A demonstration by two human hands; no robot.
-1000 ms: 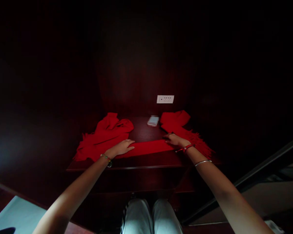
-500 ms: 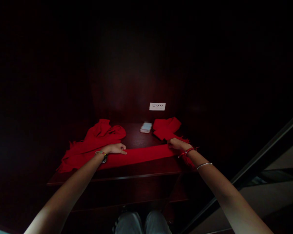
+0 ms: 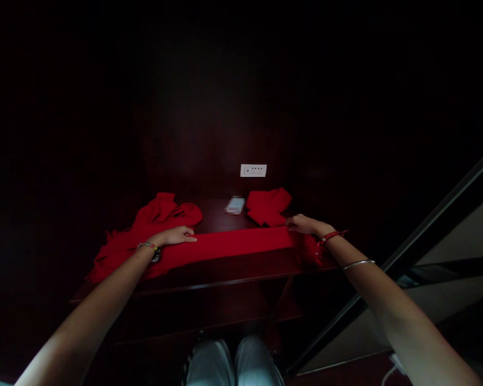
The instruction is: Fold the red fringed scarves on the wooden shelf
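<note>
A red scarf [image 3: 233, 243] with fringed ends lies stretched in a flat band along the front of a dark wooden shelf [image 3: 221, 272]. My left hand [image 3: 178, 235] is closed on the band's upper edge at its left part, thumb along the front; its other fingertips are hidden. At the right end, my right hand [image 3: 301, 223] pinches the upper corner, with fringe hanging below it. More red cloth [image 3: 161, 212] lies rumpled behind my left hand. A bunched red piece [image 3: 268, 206] sits behind my right hand; whether these pieces join the band I cannot tell.
A small pale item [image 3: 235, 205], blurred out, lies at the back of the shelf. Above it a white socket plate [image 3: 253, 170] is set in the dark back wall. A slanted dark frame edge [image 3: 346, 303] runs along the right. My knees [image 3: 233, 364] are below the shelf.
My right hand has moved slightly outward with the scarf's end, and my left hand slightly left. The band between them looks straighter. The whole view has shifted a little.
</note>
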